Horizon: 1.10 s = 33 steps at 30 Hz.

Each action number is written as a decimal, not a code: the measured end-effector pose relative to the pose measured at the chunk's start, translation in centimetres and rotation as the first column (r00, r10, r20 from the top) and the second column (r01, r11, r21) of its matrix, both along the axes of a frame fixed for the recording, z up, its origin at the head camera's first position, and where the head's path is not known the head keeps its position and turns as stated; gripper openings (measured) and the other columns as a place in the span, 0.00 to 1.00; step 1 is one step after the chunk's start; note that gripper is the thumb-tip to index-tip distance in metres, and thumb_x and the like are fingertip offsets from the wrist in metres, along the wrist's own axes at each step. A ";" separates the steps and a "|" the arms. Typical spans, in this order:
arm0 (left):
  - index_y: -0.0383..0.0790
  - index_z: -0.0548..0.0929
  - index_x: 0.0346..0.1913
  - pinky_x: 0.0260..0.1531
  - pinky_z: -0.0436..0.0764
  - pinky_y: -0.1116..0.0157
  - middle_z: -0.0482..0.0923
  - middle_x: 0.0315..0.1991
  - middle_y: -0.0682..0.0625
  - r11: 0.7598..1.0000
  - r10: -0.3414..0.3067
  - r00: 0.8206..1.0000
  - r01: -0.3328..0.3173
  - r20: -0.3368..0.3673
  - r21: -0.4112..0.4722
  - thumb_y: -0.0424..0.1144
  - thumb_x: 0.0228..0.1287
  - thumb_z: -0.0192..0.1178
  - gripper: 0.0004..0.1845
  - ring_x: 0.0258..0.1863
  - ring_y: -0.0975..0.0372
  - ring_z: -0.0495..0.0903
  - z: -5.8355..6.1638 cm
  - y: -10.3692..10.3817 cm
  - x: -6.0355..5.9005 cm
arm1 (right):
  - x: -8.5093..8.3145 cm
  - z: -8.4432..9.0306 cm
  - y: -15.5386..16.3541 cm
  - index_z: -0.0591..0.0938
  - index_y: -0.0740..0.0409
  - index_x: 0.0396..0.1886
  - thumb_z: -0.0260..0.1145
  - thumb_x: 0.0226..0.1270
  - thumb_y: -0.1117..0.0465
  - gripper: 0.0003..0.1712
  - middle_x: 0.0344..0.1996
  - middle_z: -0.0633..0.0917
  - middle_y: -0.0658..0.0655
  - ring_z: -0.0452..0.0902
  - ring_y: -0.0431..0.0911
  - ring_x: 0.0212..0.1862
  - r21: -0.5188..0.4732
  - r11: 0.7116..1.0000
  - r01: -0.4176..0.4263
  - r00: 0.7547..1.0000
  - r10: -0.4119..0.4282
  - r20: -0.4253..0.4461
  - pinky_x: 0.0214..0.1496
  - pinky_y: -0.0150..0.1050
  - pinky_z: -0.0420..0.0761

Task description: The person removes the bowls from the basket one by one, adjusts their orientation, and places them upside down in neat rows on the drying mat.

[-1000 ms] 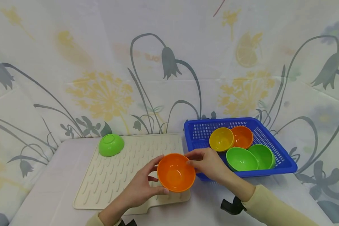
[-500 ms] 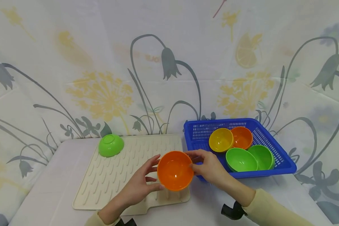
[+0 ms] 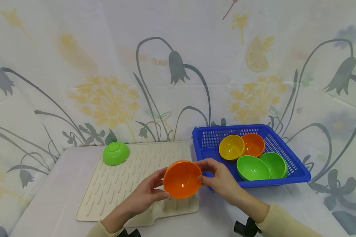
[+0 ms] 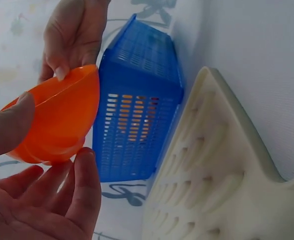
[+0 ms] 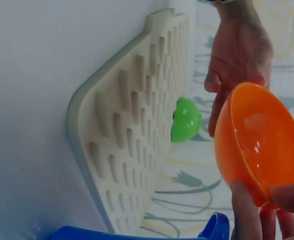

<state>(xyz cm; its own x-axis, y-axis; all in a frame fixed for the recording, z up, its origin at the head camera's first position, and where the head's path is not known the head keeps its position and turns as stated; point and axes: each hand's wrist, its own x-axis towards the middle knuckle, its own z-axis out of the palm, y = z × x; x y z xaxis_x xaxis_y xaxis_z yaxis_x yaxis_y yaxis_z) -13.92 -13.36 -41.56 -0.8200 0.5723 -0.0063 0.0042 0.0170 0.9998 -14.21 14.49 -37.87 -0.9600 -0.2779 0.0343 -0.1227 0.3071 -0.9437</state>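
An orange bowl (image 3: 182, 180) is held above the drying mat's front right part, tilted so its inside faces me. My left hand (image 3: 142, 194) grips its left side; in the left wrist view the thumb (image 4: 12, 122) lies on the bowl and the fingertips reach its base. On the other side, my right hand (image 3: 221, 179) pinches the rim, thumb inside and fingers behind. The beige drying mat (image 3: 106, 197) has rows of raised ridges. A green bowl (image 3: 116, 153) rests upside down on its far left corner.
A blue basket (image 3: 204, 141) stands to the right of the mat. Inside it are a yellow bowl (image 3: 231, 147), another orange bowl (image 3: 253, 144) and two green bowls, one in front (image 3: 252, 168) and one behind (image 3: 275, 164). A patterned cloth (image 3: 112, 59) hangs behind the table.
The orange bowl has shifted slightly left and tipped a little in both hands. Both hands keep their hold on it. The green bowl and the basket stay put.
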 end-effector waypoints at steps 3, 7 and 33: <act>0.40 0.58 0.77 0.52 0.81 0.61 0.65 0.71 0.39 1.000 -0.021 1.000 0.021 -0.017 0.013 0.33 0.67 0.65 0.39 0.58 0.49 0.78 0.0 -0.1 0.1 | 0.0 -0.1 0.1 0.81 0.55 0.56 0.70 0.65 0.67 0.20 0.49 0.83 0.54 0.77 0.53 0.57 -0.016 1.000 -0.023 1.000 0.023 -0.004 0.53 0.38 0.82; 0.42 0.59 0.77 0.50 0.82 0.62 0.65 0.69 0.40 1.000 -0.022 0.997 0.022 -0.074 -0.002 0.31 0.67 0.64 0.38 0.54 0.50 0.80 0.1 -0.4 0.2 | 0.0 0.0 0.3 0.81 0.55 0.57 0.72 0.63 0.66 0.21 0.50 0.83 0.54 0.77 0.53 0.56 -0.025 0.999 -0.049 0.999 0.049 0.005 0.57 0.44 0.80; 0.48 0.71 0.72 0.44 0.82 0.61 0.67 0.70 0.51 0.965 -0.002 0.762 -0.169 -0.647 -0.202 0.38 0.61 0.69 0.35 0.62 0.56 0.72 1.2 -1.8 0.3 | 0.8 1.1 0.1 0.71 0.57 0.70 0.64 0.71 0.48 0.33 0.66 0.73 0.59 0.68 0.61 0.67 0.038 0.980 -0.196 0.978 0.192 0.087 0.61 0.56 0.76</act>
<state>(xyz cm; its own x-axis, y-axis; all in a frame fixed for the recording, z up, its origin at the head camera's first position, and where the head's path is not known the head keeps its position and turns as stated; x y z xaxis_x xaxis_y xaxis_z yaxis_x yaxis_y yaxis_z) -13.63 -15.15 -40.38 -0.7254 0.5524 0.4106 0.6253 0.2797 0.7285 -13.43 14.59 -36.75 -0.8867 -0.4585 -0.0594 -0.1067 0.3280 -0.9386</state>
